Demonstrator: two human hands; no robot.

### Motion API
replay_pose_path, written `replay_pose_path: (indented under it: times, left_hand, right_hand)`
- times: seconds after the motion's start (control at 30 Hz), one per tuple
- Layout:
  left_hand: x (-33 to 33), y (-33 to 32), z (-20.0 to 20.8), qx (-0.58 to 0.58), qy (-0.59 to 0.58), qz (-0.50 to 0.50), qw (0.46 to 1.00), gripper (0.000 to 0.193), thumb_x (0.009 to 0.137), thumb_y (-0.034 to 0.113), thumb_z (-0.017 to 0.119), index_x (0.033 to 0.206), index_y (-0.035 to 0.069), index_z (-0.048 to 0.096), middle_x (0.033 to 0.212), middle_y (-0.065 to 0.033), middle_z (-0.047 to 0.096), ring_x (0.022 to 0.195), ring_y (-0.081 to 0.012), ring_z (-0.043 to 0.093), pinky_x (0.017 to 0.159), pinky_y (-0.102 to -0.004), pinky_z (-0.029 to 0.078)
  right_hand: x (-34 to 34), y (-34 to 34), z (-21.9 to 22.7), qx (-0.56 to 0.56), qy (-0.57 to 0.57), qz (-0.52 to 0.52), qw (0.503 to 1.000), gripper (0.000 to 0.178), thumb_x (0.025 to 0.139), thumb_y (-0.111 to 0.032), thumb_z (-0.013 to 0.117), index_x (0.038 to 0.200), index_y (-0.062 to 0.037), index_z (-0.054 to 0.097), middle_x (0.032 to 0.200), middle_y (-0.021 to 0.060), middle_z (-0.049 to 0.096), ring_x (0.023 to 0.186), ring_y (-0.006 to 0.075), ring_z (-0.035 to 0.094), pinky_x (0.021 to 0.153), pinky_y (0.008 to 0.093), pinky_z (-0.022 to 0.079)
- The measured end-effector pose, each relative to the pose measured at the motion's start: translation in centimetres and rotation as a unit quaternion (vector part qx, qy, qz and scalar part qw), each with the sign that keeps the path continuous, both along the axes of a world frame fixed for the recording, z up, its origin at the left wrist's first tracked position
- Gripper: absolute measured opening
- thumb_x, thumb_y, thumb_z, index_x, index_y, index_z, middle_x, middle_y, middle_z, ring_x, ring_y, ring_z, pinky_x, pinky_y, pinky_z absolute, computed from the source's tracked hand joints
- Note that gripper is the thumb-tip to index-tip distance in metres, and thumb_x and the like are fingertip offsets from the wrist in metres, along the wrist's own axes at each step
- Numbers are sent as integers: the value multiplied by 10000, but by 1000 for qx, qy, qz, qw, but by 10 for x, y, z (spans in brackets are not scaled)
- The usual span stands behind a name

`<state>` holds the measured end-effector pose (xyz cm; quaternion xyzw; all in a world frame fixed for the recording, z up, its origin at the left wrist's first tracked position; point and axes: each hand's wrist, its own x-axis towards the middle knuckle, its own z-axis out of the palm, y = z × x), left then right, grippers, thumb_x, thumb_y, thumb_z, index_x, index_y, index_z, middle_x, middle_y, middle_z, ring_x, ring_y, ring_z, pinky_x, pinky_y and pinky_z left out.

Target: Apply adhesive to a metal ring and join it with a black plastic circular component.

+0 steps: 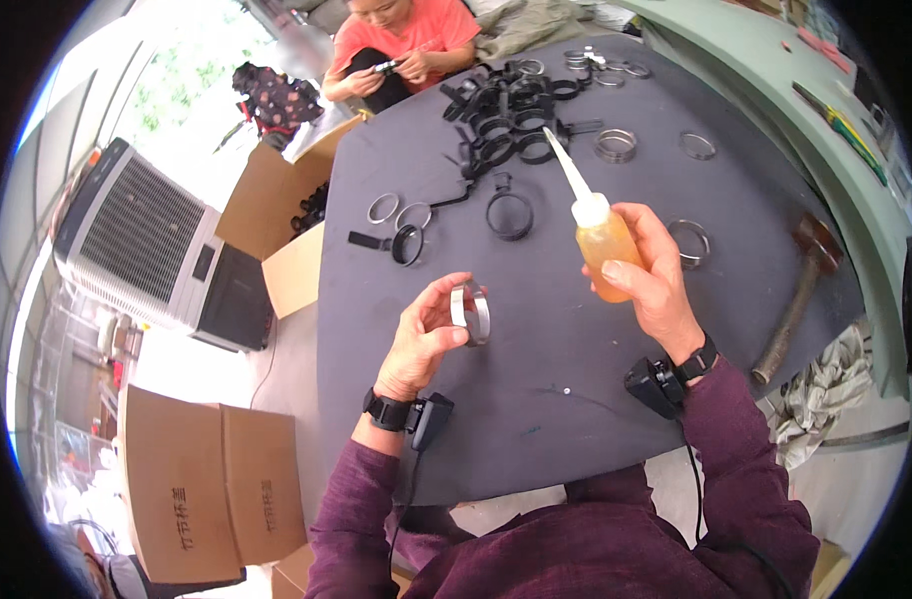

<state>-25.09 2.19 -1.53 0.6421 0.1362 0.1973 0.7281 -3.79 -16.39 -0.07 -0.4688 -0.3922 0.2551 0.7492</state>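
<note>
Between the thumb and fingers of my left hand (426, 334) is a silver metal ring (482, 313), held on edge above the dark table. My right hand (653, 272) grips a squeeze bottle (606, 245) of amber liquid, its long white nozzle pointing up and to the left. Just beyond the right hand lies another metal ring (689, 244). A black ring with a handle (509, 215) rests on the table beyond and between my hands. Farther left are a second black handled ring (407, 245) and two thin metal rings (383, 208).
A heap of black handled rings (516, 120) covers the table's far middle. At right lies a hammer (807, 290); stacked metal rings (616, 146) sit farther back. Across the table (566, 439), a person (406, 50) handles a small part. Open cardboard box (296, 270) and air cooler (137, 240) stand left.
</note>
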Motion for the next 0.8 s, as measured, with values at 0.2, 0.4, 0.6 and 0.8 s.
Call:
replay_pose_path:
  times: [0.2, 0.4, 0.6, 0.8]
  left_hand:
    - [-7, -10, -3, -76, -64, 42, 994, 729, 666, 103, 764, 1319, 49, 445, 1086, -82, 532, 1065, -255, 568, 821, -362, 506]
    - [-7, -22, -11, 455, 246, 261, 815, 419, 660, 143, 798, 942, 1, 522, 926, -100, 531, 845, -233, 599, 701, -332, 506]
    - [-33, -43, -1, 619, 252, 87, 738, 453, 652, 216, 797, 972, 9, 552, 939, -145, 554, 868, -346, 552, 746, -414, 474]
    - [-41, -30, 7, 607, 233, 22, 760, 611, 618, 142, 800, 1153, 26, 530, 1006, -140, 555, 927, -349, 535, 803, -425, 458]
  right_hand:
    - [-6, 7, -5, -28, -2, 19, 999, 569, 734, -227, 661, 1216, -25, 436, 1008, 86, 575, 813, 172, 610, 696, 299, 519]
    - [-3, 6, -7, -24, -4, 25, 999, 576, 737, -237, 670, 1218, -27, 432, 999, 90, 575, 809, 174, 611, 674, 295, 518]
    - [-1, 7, -7, -32, -14, 22, 999, 564, 744, -244, 667, 1212, -24, 441, 999, 84, 576, 809, 164, 609, 671, 292, 517]
    - [-1, 6, -4, -37, -15, 8, 999, 578, 738, -253, 671, 1214, -18, 441, 1005, 85, 578, 803, 161, 607, 670, 289, 515]
